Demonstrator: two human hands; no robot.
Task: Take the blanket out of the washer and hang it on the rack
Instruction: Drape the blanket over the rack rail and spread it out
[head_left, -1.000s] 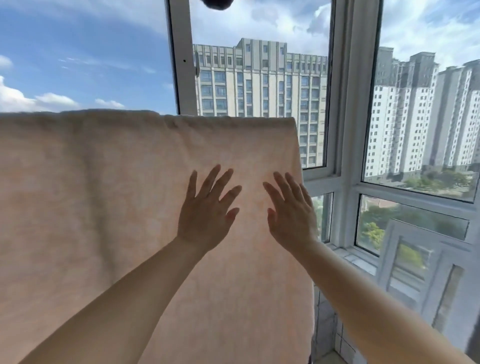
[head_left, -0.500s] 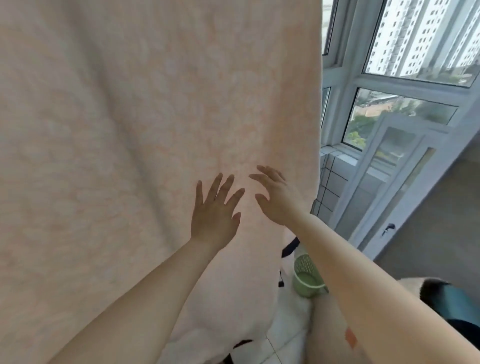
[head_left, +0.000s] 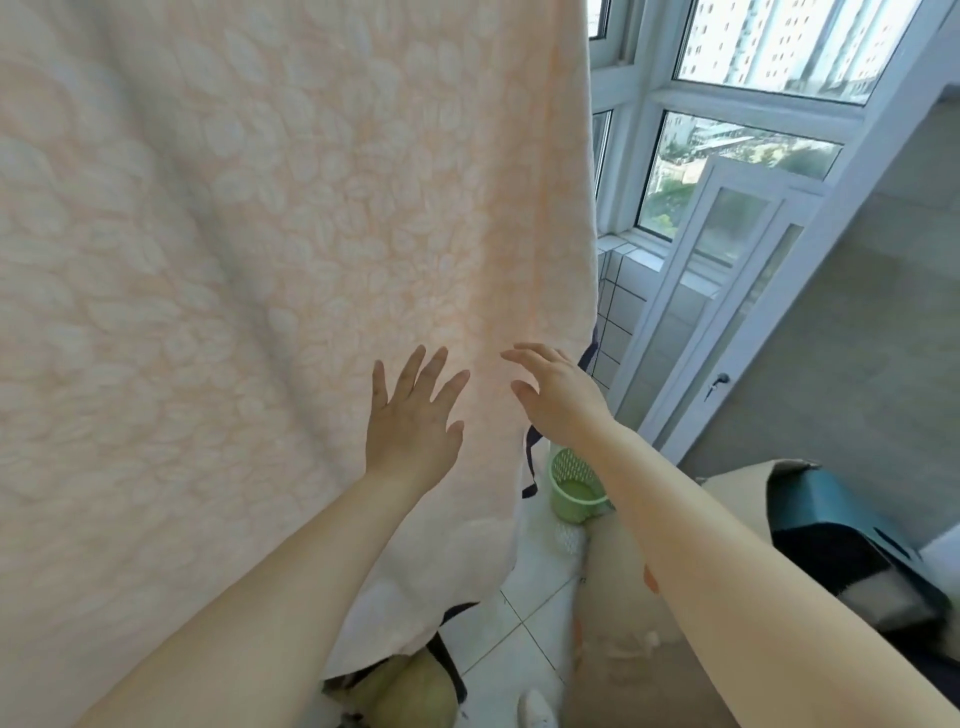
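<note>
My peach blanket (head_left: 270, 234) hanging before me, its top edge and the rack cut off above, my left hand (head_left: 410, 421) and right hand (head_left: 558, 395) reaching spread-fingered at it, green basket (head_left: 576, 491) standing on the floor, contents unclear

No text, label, brand, number or sign can be read anywhere in the view.
</note>
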